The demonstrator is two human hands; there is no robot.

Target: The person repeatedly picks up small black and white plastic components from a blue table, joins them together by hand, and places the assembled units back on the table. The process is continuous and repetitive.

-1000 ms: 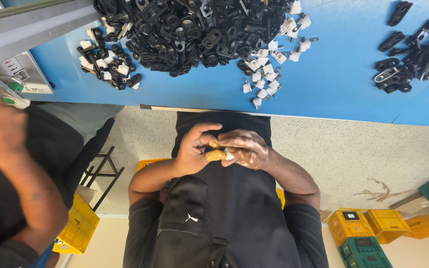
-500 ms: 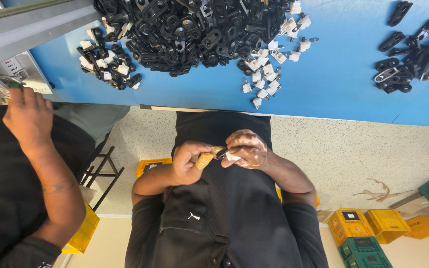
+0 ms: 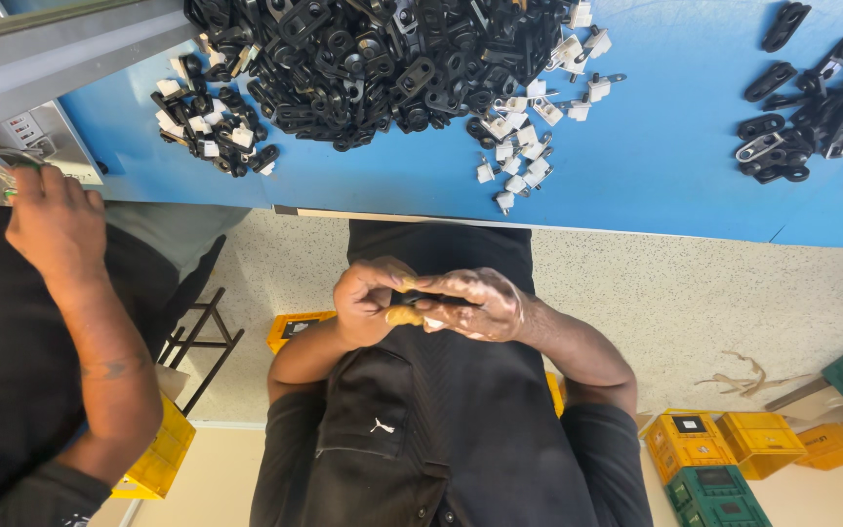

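Small black part is pinched between both my hands, held over my lap just below the blue table's edge. Left hand and right hand are both curled tight around it, fingertips touching. Big heap of black clips sits up on the table, with white pieces scattered beside it. A co-worker's hand rests on a grey control box off to the left.

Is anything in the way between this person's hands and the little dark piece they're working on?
No. The left hand and right hand already meet around the small dark part at the lap, fingertips touching it. Nothing visible sits between them; most of the part is hidden by the fingers.
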